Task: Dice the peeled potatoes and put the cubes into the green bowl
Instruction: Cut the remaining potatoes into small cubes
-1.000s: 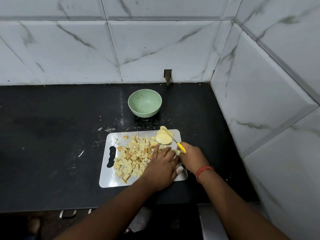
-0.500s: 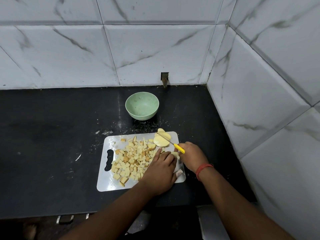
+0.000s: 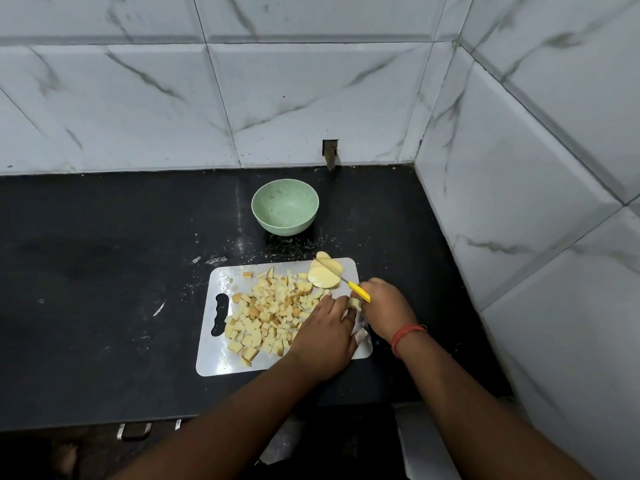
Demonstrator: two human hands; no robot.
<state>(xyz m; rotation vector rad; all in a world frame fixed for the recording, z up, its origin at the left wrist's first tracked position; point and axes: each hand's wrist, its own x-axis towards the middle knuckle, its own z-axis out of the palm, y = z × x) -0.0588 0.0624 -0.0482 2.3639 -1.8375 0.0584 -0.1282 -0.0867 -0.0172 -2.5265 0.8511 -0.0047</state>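
A white cutting board [image 3: 221, 362] lies on the black counter with a heap of potato cubes [image 3: 270, 313] on it. Potato slices [image 3: 323, 276] lie at the board's far right corner. My right hand [image 3: 386, 308] grips a knife with a yellow handle [image 3: 359, 291]; its blade reaches over the slices. My left hand [image 3: 325, 336] rests on the board's right side, fingers bent over a small potato piece [image 3: 354, 302] next to the right hand. The green bowl [image 3: 284, 206] stands empty beyond the board.
The black counter [image 3: 104, 271] runs left; white marble-look tiles close it in behind and on the right [image 3: 519, 202]. A small wall fitting [image 3: 330, 154] sits behind the bowl. Crumbs and white flecks lie scattered around the board. The counter's front edge is near my arms.
The view shifted slightly. Both hands stay at the board's right side; the knife blade has stayed over the slices, and my left fingers have closed in a little toward the right hand.
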